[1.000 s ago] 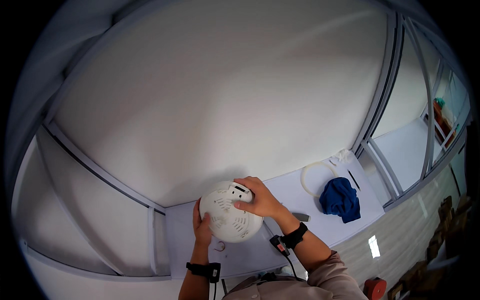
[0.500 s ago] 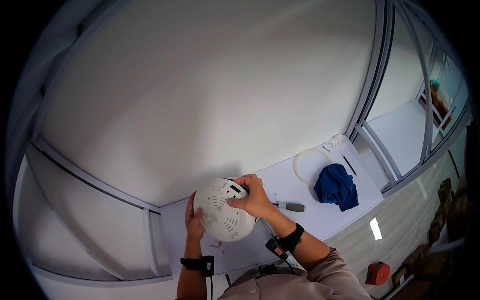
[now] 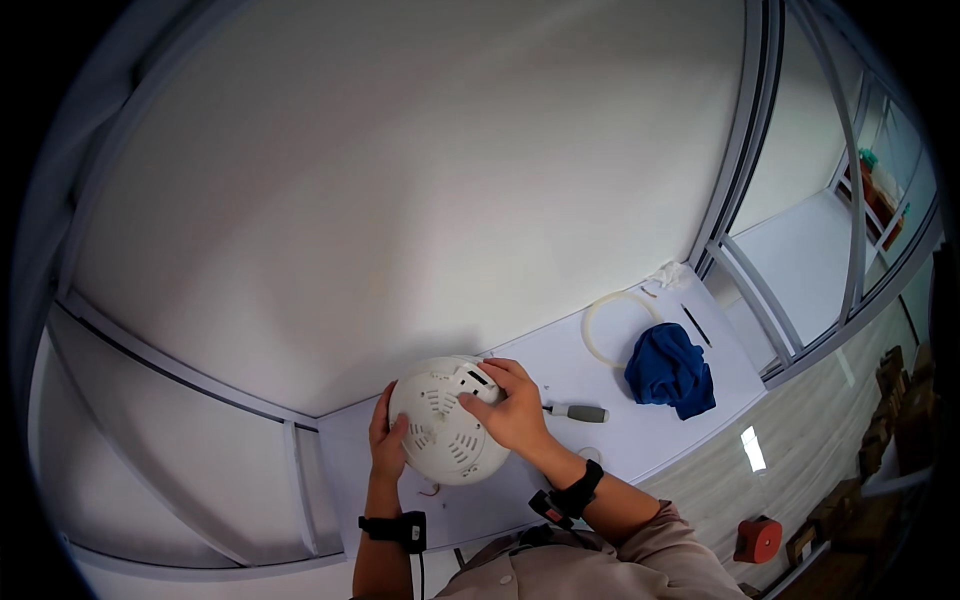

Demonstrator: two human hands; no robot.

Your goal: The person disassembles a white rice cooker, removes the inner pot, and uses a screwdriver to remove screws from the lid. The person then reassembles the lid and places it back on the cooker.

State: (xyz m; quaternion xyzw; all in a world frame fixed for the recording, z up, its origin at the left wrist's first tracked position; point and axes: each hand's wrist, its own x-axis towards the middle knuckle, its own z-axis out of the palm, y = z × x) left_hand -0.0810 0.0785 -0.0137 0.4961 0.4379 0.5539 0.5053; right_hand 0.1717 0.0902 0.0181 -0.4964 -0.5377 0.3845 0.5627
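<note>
Round white vented housing (image 3: 442,425), two-hand hold over white table (image 3: 560,372); any contact underneath hidden.
Left hand (image 3: 388,437) cups its 9 o'clock edge; right hand (image 3: 516,410) clasps it at 2, thumb on face. For steadiness: even pressure, thumbs off vents. Outward from housing: grey-handled screwdriver (image 3: 580,412) at 3, pale ring (image 3: 585,333) at 2, blue cloth (image 3: 668,370) between; wall panel (image 3: 430,180) at 12.

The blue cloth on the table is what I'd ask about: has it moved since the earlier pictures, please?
No; judged against the table, the blue cloth lies in the same spot. Only the camera's view has shifted.
</note>
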